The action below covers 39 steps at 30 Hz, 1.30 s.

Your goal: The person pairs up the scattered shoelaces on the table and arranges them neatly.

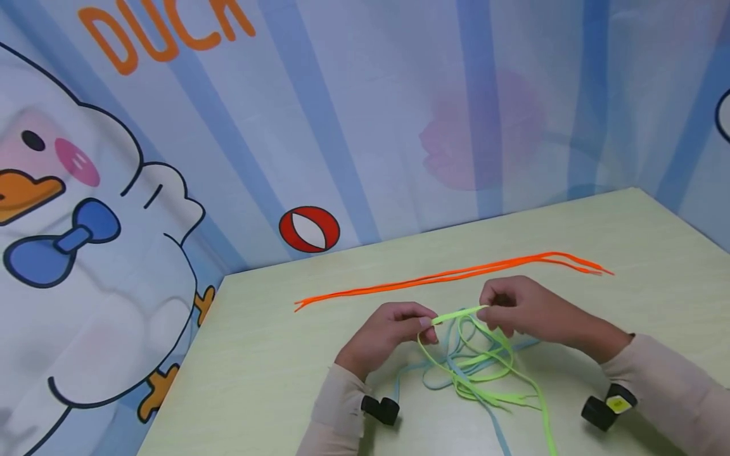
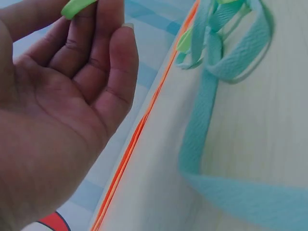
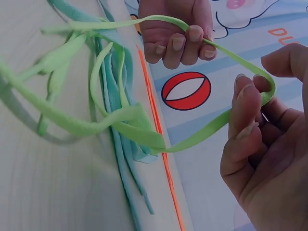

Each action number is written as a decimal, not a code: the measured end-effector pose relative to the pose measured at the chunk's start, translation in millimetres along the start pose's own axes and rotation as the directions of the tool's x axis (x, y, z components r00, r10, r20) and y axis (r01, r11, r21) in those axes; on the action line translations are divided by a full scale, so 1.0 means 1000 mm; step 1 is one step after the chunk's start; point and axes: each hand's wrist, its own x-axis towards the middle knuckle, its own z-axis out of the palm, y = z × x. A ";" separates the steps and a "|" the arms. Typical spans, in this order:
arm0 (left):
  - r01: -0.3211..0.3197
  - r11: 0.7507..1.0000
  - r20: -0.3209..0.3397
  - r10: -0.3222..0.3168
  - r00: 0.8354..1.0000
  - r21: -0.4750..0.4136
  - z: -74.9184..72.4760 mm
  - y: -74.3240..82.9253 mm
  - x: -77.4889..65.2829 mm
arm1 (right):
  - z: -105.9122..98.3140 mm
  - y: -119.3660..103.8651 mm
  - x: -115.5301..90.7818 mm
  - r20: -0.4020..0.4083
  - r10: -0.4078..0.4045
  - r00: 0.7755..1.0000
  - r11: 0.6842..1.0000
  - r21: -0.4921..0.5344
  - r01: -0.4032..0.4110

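Observation:
A flat yellow-green shoelace (image 1: 459,315) runs between both hands above the table. My left hand (image 1: 393,332) pinches it at the left; the left wrist view shows the palm (image 2: 53,130) with a bit of the lace (image 2: 77,7) at the fingers. My right hand (image 1: 527,310) grips the lace a short way to the right, and in the right wrist view the lace bends round within its curled fingers (image 3: 243,115). Below the hands, the rest of the green lace (image 3: 139,125) lies loosely tangled with a light blue shoelace (image 2: 197,130).
A pair of orange shoelaces (image 1: 422,279) lies stretched along the back of the pale table (image 1: 256,380). Behind stands a printed cloth backdrop (image 1: 376,114) with a duck picture. Black wrist devices sit on the left sleeve (image 1: 336,411) and right sleeve (image 1: 661,373).

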 end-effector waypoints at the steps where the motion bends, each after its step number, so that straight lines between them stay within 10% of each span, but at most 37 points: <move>1: -0.004 1.000 -0.008 0.004 1.000 -0.009 -0.001 0.000 0.000 | 0.000 -0.001 0.000 0.007 -0.006 1.000 1.000 0.005 0.006; 39: -0.117 0.963 -0.118 0.090 0.989 -0.244 -0.029 -0.001 -0.011 | -0.021 -0.027 -0.012 0.017 -0.101 0.995 0.995 0.021 0.100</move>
